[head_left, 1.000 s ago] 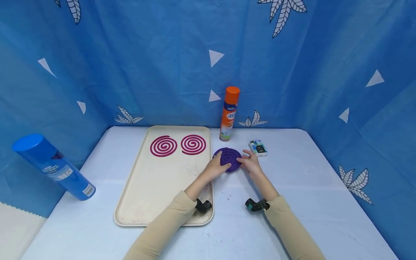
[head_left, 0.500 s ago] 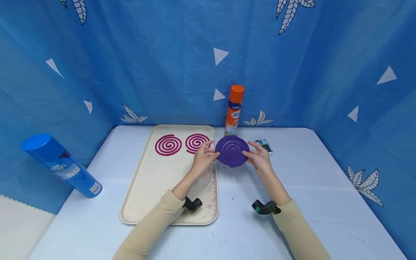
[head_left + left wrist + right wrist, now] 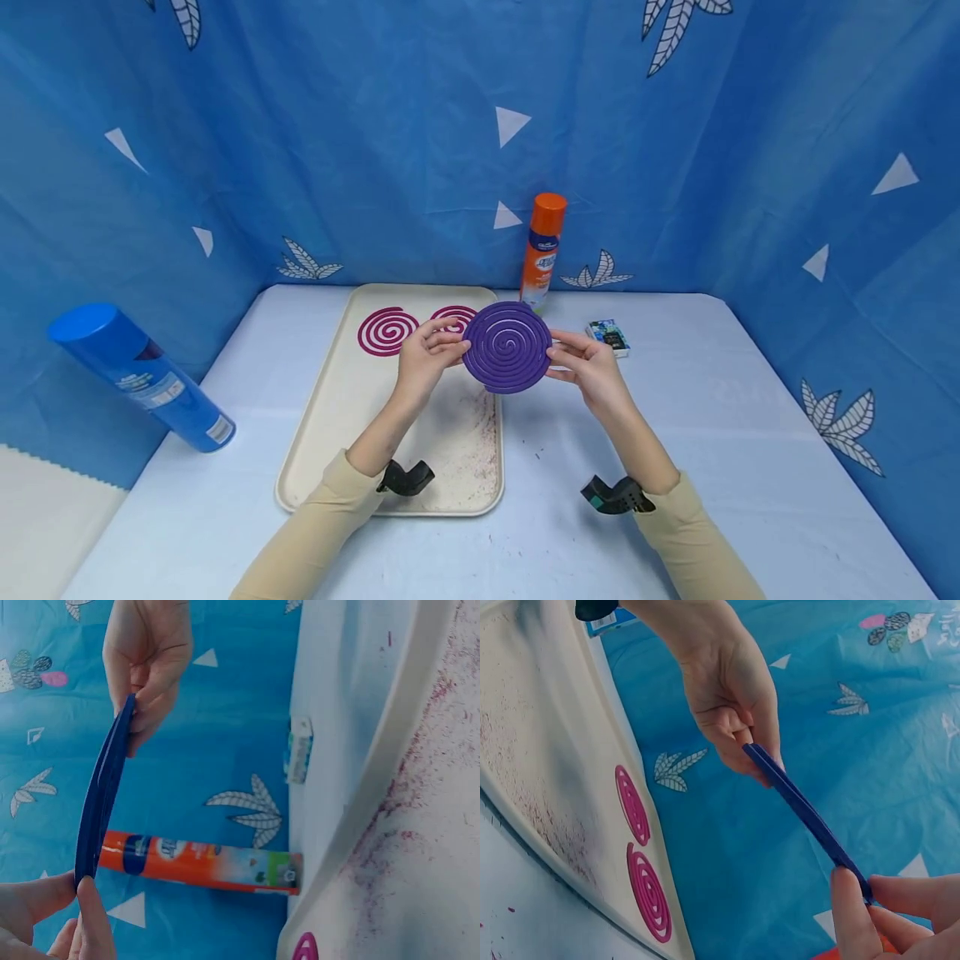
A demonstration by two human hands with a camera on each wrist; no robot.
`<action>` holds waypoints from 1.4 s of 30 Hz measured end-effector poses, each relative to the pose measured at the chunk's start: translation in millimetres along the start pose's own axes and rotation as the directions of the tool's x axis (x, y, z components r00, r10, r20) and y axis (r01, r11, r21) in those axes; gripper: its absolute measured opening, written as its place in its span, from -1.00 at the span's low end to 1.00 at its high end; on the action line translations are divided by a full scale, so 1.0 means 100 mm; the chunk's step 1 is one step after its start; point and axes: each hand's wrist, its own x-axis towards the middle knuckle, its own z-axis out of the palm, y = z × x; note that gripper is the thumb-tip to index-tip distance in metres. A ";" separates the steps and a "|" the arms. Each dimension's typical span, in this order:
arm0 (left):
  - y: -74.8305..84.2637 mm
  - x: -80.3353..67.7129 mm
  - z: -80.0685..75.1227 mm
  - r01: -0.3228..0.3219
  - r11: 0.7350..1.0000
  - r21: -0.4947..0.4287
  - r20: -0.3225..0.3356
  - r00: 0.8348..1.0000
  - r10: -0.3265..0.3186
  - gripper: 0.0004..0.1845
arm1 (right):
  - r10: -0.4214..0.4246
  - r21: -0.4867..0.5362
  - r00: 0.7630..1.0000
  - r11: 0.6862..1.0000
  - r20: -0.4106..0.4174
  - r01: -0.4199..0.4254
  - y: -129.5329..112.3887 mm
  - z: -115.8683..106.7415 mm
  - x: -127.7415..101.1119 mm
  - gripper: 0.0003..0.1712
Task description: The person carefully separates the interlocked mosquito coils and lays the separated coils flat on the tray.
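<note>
A purple mosquito coil (image 3: 507,347), round and tightly wound, is held up above the table with its flat face toward the head camera. My left hand (image 3: 422,358) pinches its left edge between thumb and fingers. On the opposite edge, my right hand (image 3: 596,367) pinches it the same way. Both wrist views show the coil (image 3: 105,795) edge-on as a thin, slightly thick-layered disc between the two hands. Behind the left hand, two magenta coils lie on a cream tray (image 3: 337,433): one coil (image 3: 386,332) in full view, the other (image 3: 452,315) partly covered by fingers.
An orange spray can (image 3: 542,250) stands behind the purple coil. Right of it lies a small patterned box (image 3: 609,337). A large blue spray can (image 3: 142,379) stands at the table's left. Reddish crumbs mark the tray's right side. Blue printed cloth (image 3: 375,150) walls the table.
Both hands have lifted the purple coil off the table and tilted it upright. It has then moved left, closer to the tray, and its grip has shifted to the two side edges.
</note>
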 end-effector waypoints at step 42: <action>0.15 0.02 -0.08 0.019 0.989 -0.148 0.071 0.997 -0.008 -0.37 | 0.119 0.204 0.993 0.973 -0.023 -0.112 -0.04 0.02 -0.02 -0.35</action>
